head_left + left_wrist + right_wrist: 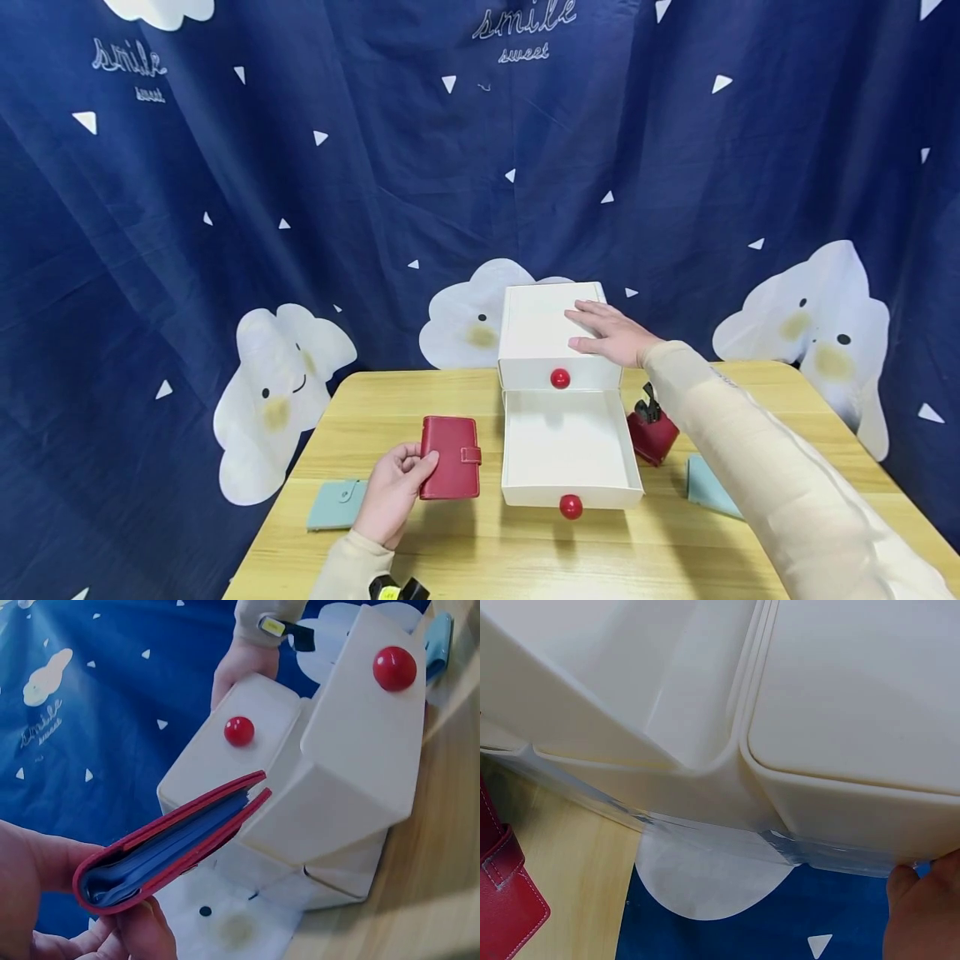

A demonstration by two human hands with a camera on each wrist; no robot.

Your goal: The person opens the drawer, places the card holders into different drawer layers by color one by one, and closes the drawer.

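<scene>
"What can we read around the white two-drawer box [543,321]?"

"On the navy curtain [375,167] behind it, we read "smile" with "sweet" beneath, once above the box and once far to its left. The yellow wrist label [388,593] is too small to read."

"Where are the edges and the room?"

"The box's lower drawer [566,433] is pulled out toward us, its top open; the upper drawer [525,375] sits flush. Left of the box, a strip of wooden table [491,517] shows between the drawer wall and our red card holder [450,467]. Farther left, a teal card holder [330,506] lies near the table's edge. Right of the box are a second red card holder [654,437] and, beyond it, a second teal one [708,486], partly behind our sleeve."

"And our grip?"

"Our left hand [393,487] pinches the red card holder by its spine, above the table left of the box. Its long axis roughly parallels the drawer's left wall; its strap [471,455] and page edges face the drawer. Our right hand [611,332] rests unclenched on the box's top right edge, fingers extended."
</scene>
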